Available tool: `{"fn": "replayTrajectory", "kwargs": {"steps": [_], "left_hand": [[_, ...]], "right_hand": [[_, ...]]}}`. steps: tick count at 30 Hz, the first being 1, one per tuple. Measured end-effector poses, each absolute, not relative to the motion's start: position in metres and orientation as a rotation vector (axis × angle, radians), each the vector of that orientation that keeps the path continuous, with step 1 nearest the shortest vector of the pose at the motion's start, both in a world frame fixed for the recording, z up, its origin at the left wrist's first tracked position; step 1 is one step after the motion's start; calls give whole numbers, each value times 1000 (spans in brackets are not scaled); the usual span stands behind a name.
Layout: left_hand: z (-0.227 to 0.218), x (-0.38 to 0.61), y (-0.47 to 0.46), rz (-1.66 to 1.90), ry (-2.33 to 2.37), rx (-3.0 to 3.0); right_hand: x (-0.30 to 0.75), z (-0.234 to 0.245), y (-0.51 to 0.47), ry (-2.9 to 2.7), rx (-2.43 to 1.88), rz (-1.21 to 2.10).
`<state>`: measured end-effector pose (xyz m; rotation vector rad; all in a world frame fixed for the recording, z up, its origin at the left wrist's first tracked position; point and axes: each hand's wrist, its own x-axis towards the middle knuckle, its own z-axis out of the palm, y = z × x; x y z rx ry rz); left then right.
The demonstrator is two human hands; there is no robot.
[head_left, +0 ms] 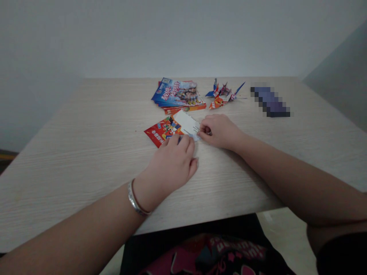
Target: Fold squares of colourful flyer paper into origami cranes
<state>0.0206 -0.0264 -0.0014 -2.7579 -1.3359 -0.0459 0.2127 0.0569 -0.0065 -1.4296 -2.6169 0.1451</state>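
A red printed leaflet (155, 133) with a white side folded over lies on the table in front of me. My left hand (173, 162) rests on its near edge, fingers bent down onto the paper and the thumb apart from them. At the leaflet's right end, my right hand (219, 131) has thumb and fingers closed on the corner of the white part (185, 123). The paper's near edge is partly hidden under my left fingers.
Beyond the leaflet lies a stack of blue and orange leaflets (177, 93). Folded paper cranes (222, 94) sit to its right. A dark, blurred-out rectangular object (269, 101) lies farther right on the pale wooden table (86, 152). A wall stands behind the table.
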Motion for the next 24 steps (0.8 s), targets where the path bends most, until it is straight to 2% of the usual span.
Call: {"fn": "replayTrajectory", "kwargs": {"steps": [13,24], "left_hand": [[-6,18,-25,-62,-1268,-2711],[-2,20,-23,-2,-1291,-2719]], "right_hand": [[221,-5,60,-2579,-1565,205],[233,-8,69,-2631,-1488,142]]}}
